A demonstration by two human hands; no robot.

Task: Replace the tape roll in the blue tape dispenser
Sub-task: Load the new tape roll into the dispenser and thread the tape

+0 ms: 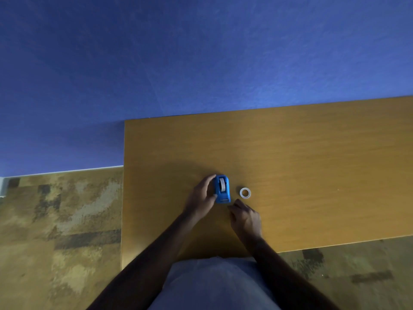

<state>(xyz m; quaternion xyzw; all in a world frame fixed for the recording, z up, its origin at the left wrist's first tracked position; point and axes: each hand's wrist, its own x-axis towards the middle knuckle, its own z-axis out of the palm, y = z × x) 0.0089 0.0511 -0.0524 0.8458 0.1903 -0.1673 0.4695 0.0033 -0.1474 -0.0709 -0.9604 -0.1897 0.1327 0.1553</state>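
Pale shirt front (214, 285) lowest in view. Left hand (202, 196) fingers wrap blue tape dispenser (222, 189) at desk (312, 164) centre, likely bracing it. Right hand (244, 218) at 5 o'clock, loosely curled, empty. Spare tape roll (245, 193) at 3 o'clock, within reach.

Left hand (202, 196) cupped, fingers (210, 179) curled — right hand (245, 217) loosely pinched.

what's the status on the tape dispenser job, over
Left hand gripping blue dispenser from its side, roll seated inside. Right hand near dispenser's front end, holding nothing visible. Loose tape roll flat on table, right of dispenser. Nothing in the way.
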